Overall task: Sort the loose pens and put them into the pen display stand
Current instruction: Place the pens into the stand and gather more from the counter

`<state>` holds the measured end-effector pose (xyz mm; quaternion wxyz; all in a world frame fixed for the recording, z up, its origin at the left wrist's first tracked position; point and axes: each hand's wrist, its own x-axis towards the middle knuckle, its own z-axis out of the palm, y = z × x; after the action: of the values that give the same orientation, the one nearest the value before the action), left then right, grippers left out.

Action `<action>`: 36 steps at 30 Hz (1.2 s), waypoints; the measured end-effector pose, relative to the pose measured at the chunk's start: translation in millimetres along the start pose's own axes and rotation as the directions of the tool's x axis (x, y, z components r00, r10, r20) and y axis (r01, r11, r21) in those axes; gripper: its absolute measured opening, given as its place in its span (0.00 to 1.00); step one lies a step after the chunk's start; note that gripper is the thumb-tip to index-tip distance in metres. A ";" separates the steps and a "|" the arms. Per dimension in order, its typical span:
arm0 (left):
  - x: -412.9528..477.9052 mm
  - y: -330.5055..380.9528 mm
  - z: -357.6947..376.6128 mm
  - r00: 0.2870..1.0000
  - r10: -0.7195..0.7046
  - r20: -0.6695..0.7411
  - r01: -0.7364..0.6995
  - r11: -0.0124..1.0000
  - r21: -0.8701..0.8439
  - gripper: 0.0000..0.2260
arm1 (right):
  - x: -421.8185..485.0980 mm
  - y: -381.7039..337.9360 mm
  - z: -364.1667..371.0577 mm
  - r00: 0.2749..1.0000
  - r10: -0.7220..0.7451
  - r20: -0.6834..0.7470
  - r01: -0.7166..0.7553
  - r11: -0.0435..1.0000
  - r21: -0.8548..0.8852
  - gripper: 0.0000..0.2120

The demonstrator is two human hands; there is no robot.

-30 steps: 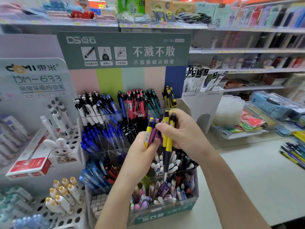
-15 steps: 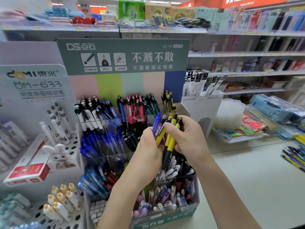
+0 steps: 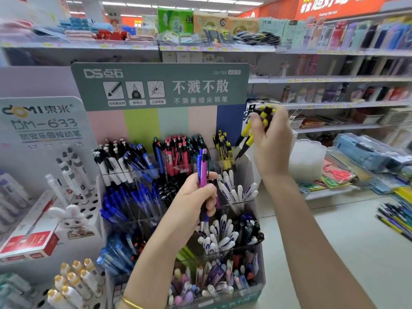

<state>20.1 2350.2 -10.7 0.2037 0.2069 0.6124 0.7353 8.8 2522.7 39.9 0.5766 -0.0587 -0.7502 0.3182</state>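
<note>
A stationery shop aisle: stocked shelves run along the far side, and a pale counter stretches to the right.

The left hand curls round a purple pen and a blue pen, upright, over the middle of the pen display stand. The right hand, raised at the stand's far right corner, grips a bunch of yellow-and-black pens, tips slanting down toward the stand.

The stand is a tiered box of clear compartments under a grey-green header card. The far row holds, left to right, black-and-white pens, blue ones, red pens, dark green ones and, just below the right hand, more yellow pens. The next tier has blue pens, black caps and white pens. Nearer compartments hold more blue and white pens; the nearest holds pastel pens.

Left of the stand, a white perforated rack carries white pens, with a rabbit figure and a red box beside it. More loose pens lie at the counter's right edge, well apart from the stand.
</note>
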 end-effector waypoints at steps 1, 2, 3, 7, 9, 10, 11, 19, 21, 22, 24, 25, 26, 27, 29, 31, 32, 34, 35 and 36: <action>-0.4 0.9 0.9 1.000 0.002 0.026 -0.001 0.999 -0.045 0.11 | 0.2 0.3 5.0 0.999 -0.044 0.011 0.044 0.999 -0.019 0.08; -0.7 1.8 0.9 0.999 -0.001 0.047 0.005 0.996 -0.088 0.12 | -0.2 1.0 9.4 0.996 -0.078 0.038 0.079 0.997 -0.025 0.09; -0.6 2.8 0.8 0.998 -0.004 0.065 0.013 0.992 -0.128 0.12 | -0.4 2.0 13.7 0.992 -0.100 0.074 0.102 0.994 -0.030 0.10; 0.9 4.1 -2.7 0.997 -0.037 0.073 0.052 0.975 -0.218 0.15 | -4.9 12.4 32.1 0.965 -0.104 0.243 0.134 0.984 -0.114 0.10; 0.7 3.5 -4.4 0.997 -0.055 0.062 0.068 0.970 -0.234 0.16 | -6.7 19.4 38.0 0.957 -0.085 0.276 0.120 0.986 -0.112 0.10; -0.1 3.4 -5.1 0.996 -0.061 0.064 0.074 0.968 -0.238 0.17 | -6.8 22.5 39.3 0.959 -0.076 0.274 0.106 0.990 -0.098 0.10; -0.7 3.4 -5.6 0.996 -0.066 0.065 0.080 0.968 -0.239 0.17 | -6.1 24.9 39.9 0.963 -0.070 0.261 0.094 0.992 -0.082 0.10; -4.2 0.5 -8.2 0.993 -0.093 0.071 0.106 0.972 -0.209 0.17 | 14.5 26.2 40.0 0.993 -0.074 0.090 0.074 0.997 -0.005 0.11; -4.3 0.2 -7.5 0.993 -0.095 0.073 0.108 0.973 -0.204 0.17 | 18.1 23.2 38.9 0.995 -0.094 0.043 0.094 0.995 0.012 0.12; -4.2 0.4 -6.9 0.993 -0.096 0.074 0.109 0.972 -0.206 0.17 | 18.8 22.5 38.7 0.994 -0.105 0.023 0.105 0.994 0.016 0.12; -3.6 0.2 -5.9 0.992 -0.100 0.075 0.114 0.969 -0.219 0.17 | 16.8 23.7 40.0 0.993 -0.112 0.023 0.112 0.994 0.000 0.12; -3.0 -0.2 -5.5 0.992 -0.104 0.075 0.118 0.966 -0.231 0.17 | 13.7 25.1 41.0 0.993 -0.107 0.056 0.108 0.994 -0.020 0.12; -2.9 -0.6 -5.0 0.991 -0.108 0.078 0.124 0.961 -0.246 0.17 | 8.8 28.2 42.5 0.989 -0.095 0.113 0.102 0.993 -0.053 0.11; -2.5 -1.0 -4.8 0.990 -0.112 0.082 0.130 0.957 -0.261 0.17 | 3.1 31.6 44.5 0.980 -0.073 0.183 0.092 0.991 -0.099 0.11; -2.7 -1.8 -4.1 0.988 -0.115 0.101 0.140 0.947 -0.289 0.18 | -8.4 38.0 46.0 0.959 -0.006 0.283 0.076 0.968 -0.239 0.11; -3.4 -1.7 -3.7 0.987 -0.111 0.116 0.142 0.943 -0.302 0.18 | -15.8 41.2 44.5 0.961 0.026 0.276 0.092 0.910 -0.404 0.12; -4.1 -1.5 -3.5 0.986 -0.110 0.122 0.143 0.941 -0.306 0.18 | -18.1 42.6 43.1 0.962 0.032 0.270 0.098 0.886 -0.453 0.14; -5.6 -1.4 -3.5 0.985 -0.105 0.136 0.144 0.938 -0.316 0.18 | -21.9 46.0 40.8 0.944 0.101 0.314 0.060 0.883 -0.466 0.17; -6.4 -1.3 -3.3 0.984 -0.101 0.145 0.143 0.936 -0.322 0.19 | -23.9 47.4 38.6 0.930 0.137 0.342 0.031 0.897 -0.442 0.18; -7.3 -1.6 -3.5 0.984 -0.097 0.152 0.143 0.935 -0.324 0.19 | -26.3 47.6 35.4 0.928 0.145 0.344 0.007 0.914 -0.405 0.18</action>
<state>24.4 2343.6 -13.2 0.3208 0.1804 0.4755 0.7990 -27.7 2533.8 -12.5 0.3901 -0.1414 -0.8910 0.1843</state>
